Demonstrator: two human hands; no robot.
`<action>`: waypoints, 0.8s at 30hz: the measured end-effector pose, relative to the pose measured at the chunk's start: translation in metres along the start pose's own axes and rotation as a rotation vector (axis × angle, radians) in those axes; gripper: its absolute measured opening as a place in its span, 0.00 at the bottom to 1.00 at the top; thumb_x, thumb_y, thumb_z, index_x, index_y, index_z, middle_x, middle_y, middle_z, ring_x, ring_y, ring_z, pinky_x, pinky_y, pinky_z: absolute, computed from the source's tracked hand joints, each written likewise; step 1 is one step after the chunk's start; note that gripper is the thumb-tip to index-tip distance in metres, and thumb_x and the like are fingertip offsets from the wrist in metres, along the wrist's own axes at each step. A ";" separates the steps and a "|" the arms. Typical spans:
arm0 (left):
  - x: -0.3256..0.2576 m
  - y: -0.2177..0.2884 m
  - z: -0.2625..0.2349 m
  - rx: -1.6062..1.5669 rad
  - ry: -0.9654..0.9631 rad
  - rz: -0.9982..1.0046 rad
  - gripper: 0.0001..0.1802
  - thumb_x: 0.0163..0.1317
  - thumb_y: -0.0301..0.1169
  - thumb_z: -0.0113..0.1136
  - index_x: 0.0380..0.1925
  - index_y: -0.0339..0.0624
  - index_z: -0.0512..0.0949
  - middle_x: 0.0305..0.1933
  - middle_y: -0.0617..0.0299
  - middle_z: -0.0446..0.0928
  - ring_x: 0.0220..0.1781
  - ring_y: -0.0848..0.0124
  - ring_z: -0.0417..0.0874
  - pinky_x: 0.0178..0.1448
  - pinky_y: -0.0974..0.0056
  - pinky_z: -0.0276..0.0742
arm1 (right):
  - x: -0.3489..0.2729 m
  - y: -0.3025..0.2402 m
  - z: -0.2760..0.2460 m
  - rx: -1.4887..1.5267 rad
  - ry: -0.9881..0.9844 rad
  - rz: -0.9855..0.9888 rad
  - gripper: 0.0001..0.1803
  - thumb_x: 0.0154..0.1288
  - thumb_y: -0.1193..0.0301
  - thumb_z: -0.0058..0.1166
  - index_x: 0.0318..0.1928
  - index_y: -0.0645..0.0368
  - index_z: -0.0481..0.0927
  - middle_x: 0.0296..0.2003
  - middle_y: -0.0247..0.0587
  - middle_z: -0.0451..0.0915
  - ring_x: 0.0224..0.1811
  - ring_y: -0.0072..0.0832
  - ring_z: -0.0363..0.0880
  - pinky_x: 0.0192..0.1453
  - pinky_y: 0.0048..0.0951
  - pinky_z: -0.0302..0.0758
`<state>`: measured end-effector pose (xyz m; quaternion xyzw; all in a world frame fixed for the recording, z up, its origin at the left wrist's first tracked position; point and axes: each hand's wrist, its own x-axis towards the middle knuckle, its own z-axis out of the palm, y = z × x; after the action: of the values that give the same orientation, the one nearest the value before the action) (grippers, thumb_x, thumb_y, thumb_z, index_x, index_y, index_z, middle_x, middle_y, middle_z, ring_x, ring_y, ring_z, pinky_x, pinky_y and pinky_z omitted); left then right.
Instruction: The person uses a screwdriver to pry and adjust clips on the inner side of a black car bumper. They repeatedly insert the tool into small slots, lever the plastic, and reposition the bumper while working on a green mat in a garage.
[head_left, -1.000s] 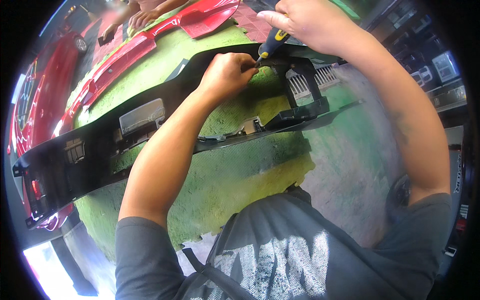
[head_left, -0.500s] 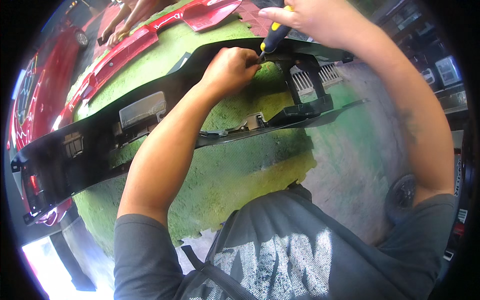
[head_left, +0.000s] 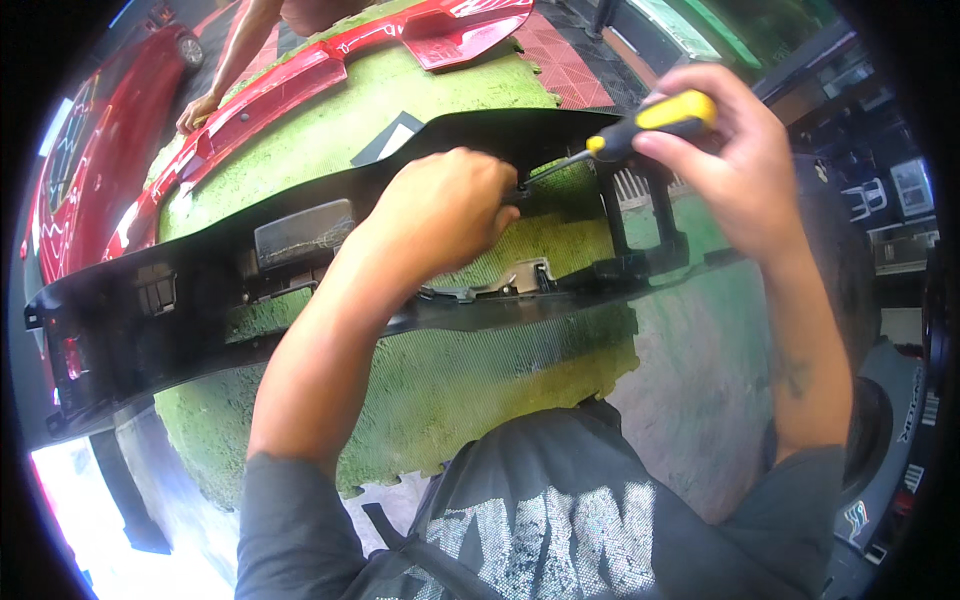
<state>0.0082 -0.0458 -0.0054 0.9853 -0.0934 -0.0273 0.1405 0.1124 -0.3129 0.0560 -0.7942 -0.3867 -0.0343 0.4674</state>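
A long black plastic car bumper panel [head_left: 200, 240] with openings stretches across in front of me. My right hand [head_left: 745, 160] grips the yellow-and-black handle of a screwdriver [head_left: 665, 120], fingers wrapped round it. The thin shaft slants down to the left, and its tip reaches the panel by my left fingertips. My left hand [head_left: 445, 210] is closed at the panel's inner edge, thumb bent toward the screwdriver tip. Its fingers hide whatever small piece lies under them. Below that hand, a light-coloured bracket [head_left: 525, 278] sits on the panel's lower strip.
Green textured mats [head_left: 480, 365] lie under the panel. Beyond it rests a glossy red bumper [head_left: 260, 105], with another person's hand [head_left: 198, 112] at its left part. A red car [head_left: 110, 160] stands at the far left. Shelves with items [head_left: 890, 190] line the right side.
My right hand has moved right and down, and the screwdriver now leans much flatter. My left hand has turned and lowered slightly at the panel. The other person's hand has shifted left along the red bumper.
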 end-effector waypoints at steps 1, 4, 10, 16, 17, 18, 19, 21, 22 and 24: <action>-0.018 -0.001 -0.003 -0.043 0.074 0.050 0.19 0.74 0.43 0.73 0.55 0.41 0.89 0.51 0.47 0.90 0.58 0.46 0.90 0.63 0.45 0.86 | -0.009 0.003 -0.003 0.068 0.071 0.006 0.21 0.71 0.77 0.76 0.60 0.59 0.84 0.49 0.35 0.89 0.52 0.18 0.87 0.57 0.26 0.84; -0.074 0.004 -0.016 -0.241 0.061 0.087 0.21 0.74 0.46 0.74 0.52 0.38 0.90 0.49 0.47 0.90 0.53 0.46 0.91 0.60 0.46 0.86 | -0.043 -0.002 -0.022 0.186 0.177 -0.009 0.22 0.77 0.77 0.71 0.66 0.64 0.80 0.56 0.43 0.88 0.58 0.25 0.86 0.64 0.28 0.83; -0.122 0.021 0.019 -0.244 0.137 -0.037 0.20 0.58 0.30 0.78 0.52 0.42 0.91 0.49 0.52 0.92 0.54 0.52 0.94 0.58 0.50 0.88 | -0.098 -0.019 -0.017 -0.003 0.087 -0.065 0.37 0.69 0.56 0.80 0.67 0.64 0.76 0.53 0.54 0.84 0.54 0.39 0.88 0.59 0.41 0.92; -0.117 0.017 0.045 -0.183 0.181 -0.076 0.23 0.49 0.24 0.75 0.49 0.45 0.92 0.48 0.57 0.94 0.49 0.58 0.96 0.54 0.55 0.89 | -0.109 -0.035 -0.014 -0.160 -0.065 -0.105 0.35 0.69 0.56 0.80 0.64 0.59 0.75 0.51 0.59 0.86 0.49 0.47 0.94 0.51 0.42 0.94; -0.118 0.017 0.047 -0.175 0.200 -0.075 0.23 0.49 0.24 0.75 0.49 0.45 0.92 0.48 0.57 0.94 0.49 0.58 0.96 0.54 0.55 0.89 | -0.110 -0.035 -0.014 -0.181 -0.087 -0.107 0.34 0.69 0.56 0.81 0.63 0.60 0.76 0.51 0.59 0.86 0.49 0.48 0.94 0.51 0.42 0.94; -0.119 0.017 0.048 -0.179 0.194 -0.078 0.23 0.49 0.24 0.75 0.49 0.45 0.92 0.48 0.57 0.94 0.49 0.58 0.96 0.54 0.55 0.89 | -0.111 -0.033 -0.013 -0.180 -0.084 -0.110 0.33 0.68 0.57 0.81 0.63 0.60 0.77 0.51 0.58 0.87 0.50 0.48 0.94 0.51 0.43 0.94; -0.119 0.016 0.048 -0.180 0.190 -0.078 0.23 0.48 0.24 0.75 0.49 0.46 0.92 0.48 0.57 0.94 0.49 0.58 0.96 0.54 0.55 0.89 | -0.114 -0.031 -0.011 -0.179 -0.077 -0.115 0.33 0.68 0.58 0.81 0.62 0.60 0.77 0.51 0.58 0.87 0.50 0.48 0.94 0.52 0.43 0.94; -0.118 0.015 0.047 -0.181 0.181 -0.083 0.24 0.48 0.24 0.76 0.49 0.46 0.92 0.48 0.57 0.94 0.49 0.58 0.96 0.54 0.55 0.89 | -0.117 -0.030 -0.009 -0.187 -0.077 -0.110 0.32 0.67 0.59 0.82 0.62 0.60 0.78 0.51 0.57 0.87 0.51 0.48 0.94 0.53 0.43 0.94; -0.118 0.016 0.046 -0.181 0.177 -0.086 0.24 0.48 0.24 0.76 0.49 0.46 0.92 0.48 0.57 0.94 0.49 0.58 0.96 0.54 0.55 0.89 | -0.117 -0.031 -0.009 -0.198 -0.084 -0.101 0.32 0.67 0.60 0.82 0.62 0.60 0.78 0.51 0.57 0.87 0.51 0.48 0.94 0.53 0.43 0.94; -0.119 0.016 0.045 -0.180 0.169 -0.094 0.24 0.47 0.24 0.76 0.49 0.46 0.92 0.48 0.57 0.94 0.49 0.58 0.96 0.53 0.55 0.89 | -0.119 -0.031 -0.007 -0.212 -0.089 -0.095 0.31 0.68 0.61 0.82 0.61 0.59 0.78 0.51 0.57 0.88 0.51 0.47 0.94 0.53 0.42 0.93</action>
<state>-0.1147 -0.0507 -0.0402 0.9708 -0.0321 0.0407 0.2341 0.0115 -0.3794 0.0329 -0.8206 -0.4386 -0.0619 0.3611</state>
